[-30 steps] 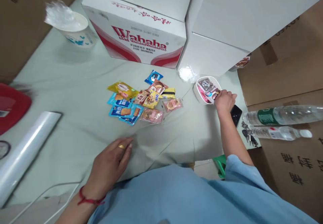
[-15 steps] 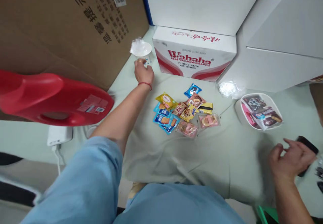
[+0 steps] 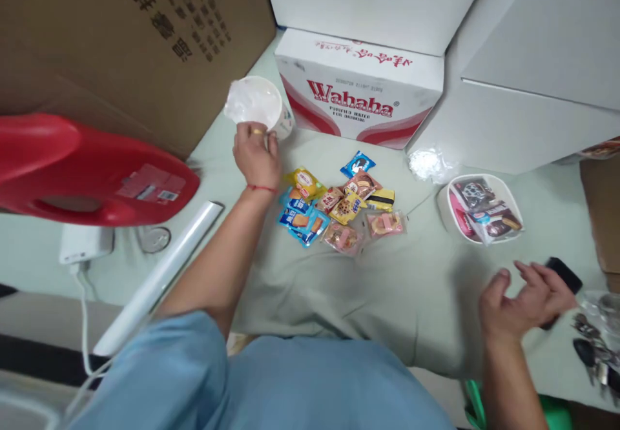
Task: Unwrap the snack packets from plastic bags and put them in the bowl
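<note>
Toward four o'clock from the snack packets point(image 3: 346, 207), the right hand point(image 3: 527, 301) hangs empty, half-unfurled, by a black phone point(image 3: 564, 276); at three, a white bin point(image 3: 447, 217) holds wrapped snacks point(image 3: 494, 220). Toward eleven, the left hand point(image 3: 258, 155), much the nearer, grips the near rim of the paper tub point(image 3: 284, 121), clear film point(image 3: 241, 102) over its edge.

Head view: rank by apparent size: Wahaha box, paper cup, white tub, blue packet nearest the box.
1. Wahaha box, clearly largest
2. White tub and paper cup: unranked; look close, left hand hides part of the cup
3. Blue packet nearest the box, smallest
</note>
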Motion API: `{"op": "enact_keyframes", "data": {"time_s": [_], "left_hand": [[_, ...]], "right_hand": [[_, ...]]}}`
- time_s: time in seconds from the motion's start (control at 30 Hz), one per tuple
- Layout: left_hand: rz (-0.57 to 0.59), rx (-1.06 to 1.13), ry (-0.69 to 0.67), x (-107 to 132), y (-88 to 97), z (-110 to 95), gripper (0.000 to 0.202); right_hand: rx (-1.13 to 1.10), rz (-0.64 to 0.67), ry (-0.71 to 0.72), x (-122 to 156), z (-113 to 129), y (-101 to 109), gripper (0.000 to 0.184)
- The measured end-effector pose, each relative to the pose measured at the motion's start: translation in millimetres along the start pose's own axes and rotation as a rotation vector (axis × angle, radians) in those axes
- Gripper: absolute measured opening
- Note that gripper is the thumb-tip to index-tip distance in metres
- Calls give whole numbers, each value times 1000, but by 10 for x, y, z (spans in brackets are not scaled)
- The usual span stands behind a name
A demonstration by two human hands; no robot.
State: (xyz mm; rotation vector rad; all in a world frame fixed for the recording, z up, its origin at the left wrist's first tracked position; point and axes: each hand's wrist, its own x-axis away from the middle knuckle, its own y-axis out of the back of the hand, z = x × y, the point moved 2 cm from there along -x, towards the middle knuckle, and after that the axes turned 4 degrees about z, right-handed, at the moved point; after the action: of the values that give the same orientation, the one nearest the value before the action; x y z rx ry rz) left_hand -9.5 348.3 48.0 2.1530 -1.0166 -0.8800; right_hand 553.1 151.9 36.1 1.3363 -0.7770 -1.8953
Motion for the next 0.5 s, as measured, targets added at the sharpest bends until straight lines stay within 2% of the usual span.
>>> {"op": "enact_keyframes", "data": {"time_s": [0.07, 0.1, 0.17, 0.27, 0.3, 0.37, 0.43, 0.5], "left_hand": [[-34, -68, -114, 609, 159, -223, 21], [-31, -110, -182, 932, 239, -358, 21], [-5, -182, -352, 1561, 395, -623, 16], [86, -199, -674, 2329, 589, -867, 16], [122, -181, -752, 2512, 639, -885, 20], [173, -163, -842, 2766, 713, -843, 23], [214, -152, -872, 2901, 753, -744, 23], [253, -119, -865, 2962, 767, -646, 24]], "right_hand": [[-92, -152, 189, -110, 536, 37, 41], [-203, -142, 249, -147, 817, 55, 43], [-440, -52, 344, -186, 1358, 90, 46], [-680, 162, 689, -157, 2019, 93, 51], [-691, 282, 795, -132, 2171, 57, 48], [-625, 557, 893, -75, 2361, -69, 39], [-489, 817, 876, -23, 2438, -210, 33], [-337, 1011, 854, 18, 2469, -288, 31]]}}
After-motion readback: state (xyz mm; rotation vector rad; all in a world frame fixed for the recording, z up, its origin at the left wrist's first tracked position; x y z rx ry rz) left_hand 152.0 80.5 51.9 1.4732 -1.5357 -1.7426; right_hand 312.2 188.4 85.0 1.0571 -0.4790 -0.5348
